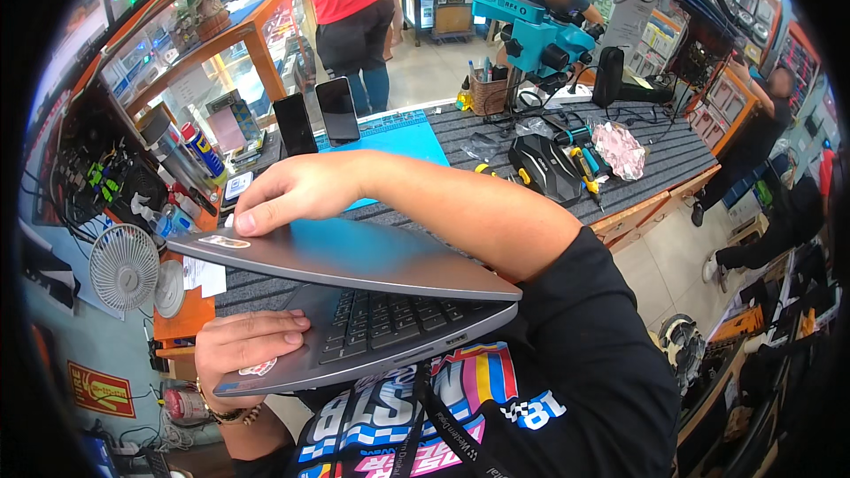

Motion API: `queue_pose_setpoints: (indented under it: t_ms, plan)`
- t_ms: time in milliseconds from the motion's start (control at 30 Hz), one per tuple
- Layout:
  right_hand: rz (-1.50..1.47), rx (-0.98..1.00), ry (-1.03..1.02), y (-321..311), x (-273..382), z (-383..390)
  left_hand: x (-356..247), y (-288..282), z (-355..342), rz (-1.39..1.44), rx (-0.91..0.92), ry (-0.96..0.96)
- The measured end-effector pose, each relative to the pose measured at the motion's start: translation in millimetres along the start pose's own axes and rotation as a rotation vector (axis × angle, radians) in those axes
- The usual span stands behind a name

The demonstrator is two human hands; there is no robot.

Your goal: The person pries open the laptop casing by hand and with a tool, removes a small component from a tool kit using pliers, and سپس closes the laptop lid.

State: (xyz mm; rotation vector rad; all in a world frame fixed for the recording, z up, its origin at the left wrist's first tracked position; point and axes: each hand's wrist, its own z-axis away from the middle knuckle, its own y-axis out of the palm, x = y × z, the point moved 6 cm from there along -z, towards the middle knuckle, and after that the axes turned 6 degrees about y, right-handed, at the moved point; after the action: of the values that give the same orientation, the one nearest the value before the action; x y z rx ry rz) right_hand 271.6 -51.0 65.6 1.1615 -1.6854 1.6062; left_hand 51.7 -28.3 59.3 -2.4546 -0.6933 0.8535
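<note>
A dark grey laptop [381, 323] is held up against my shirt, partly opened, with its lid slanting over the black keyboard. My left hand [252, 345], a beaded bracelet at its wrist, grips the base at the palm rest; its fingers lie on top, and the thumb is hidden. Reaching across from the right, my right hand [297, 195] holds the lid's far left corner, thumb on the outer face near a small sticker. The screen side faces down and cannot be seen.
Behind the laptop stretches a striped grey bench mat [478, 137] with a blue work mat [412, 137], two phones [336, 111], a black case [544, 168], screwdrivers [586, 168] and a teal microscope [544, 44]. A white fan [124, 265] stands at left. Other people are beyond the bench.
</note>
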Motion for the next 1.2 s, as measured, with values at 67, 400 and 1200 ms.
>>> queue_pose_setpoints:
  t_ms: [67,400,1200]
  plan:
    - [-0.002,0.02,-0.011,6,1,-4,0,-1,2,-0.015,-0.004,-0.013]
    - [-0.031,0.142,0.056,32,-1,-5,0,-5,5,-0.029,0.056,-0.051]
    - [0.034,0.143,0.083,29,1,-7,-3,-2,3,-0.129,0.04,-0.002]
